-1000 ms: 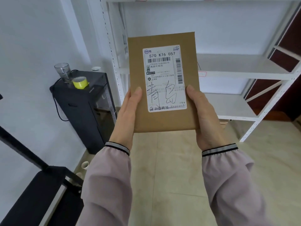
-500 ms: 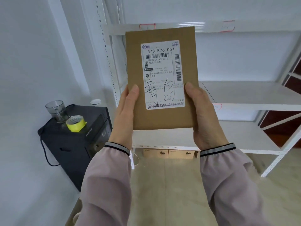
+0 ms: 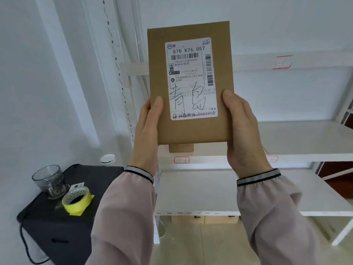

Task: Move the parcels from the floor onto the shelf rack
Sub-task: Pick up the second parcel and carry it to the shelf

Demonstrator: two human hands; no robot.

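Item: flat brown parcel [image 3: 193,129], labelled face toward camera, upright. Left hand [image 3: 147,134] and right hand [image 3: 242,131] clasped its lower edges, before white shelf rack [image 3: 305,142].

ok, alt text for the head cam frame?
Both hands, left and right, hold a flat brown parcel upright, its shipping label facing the camera, before a white shelf rack. A yellow tape roll sits lower left.
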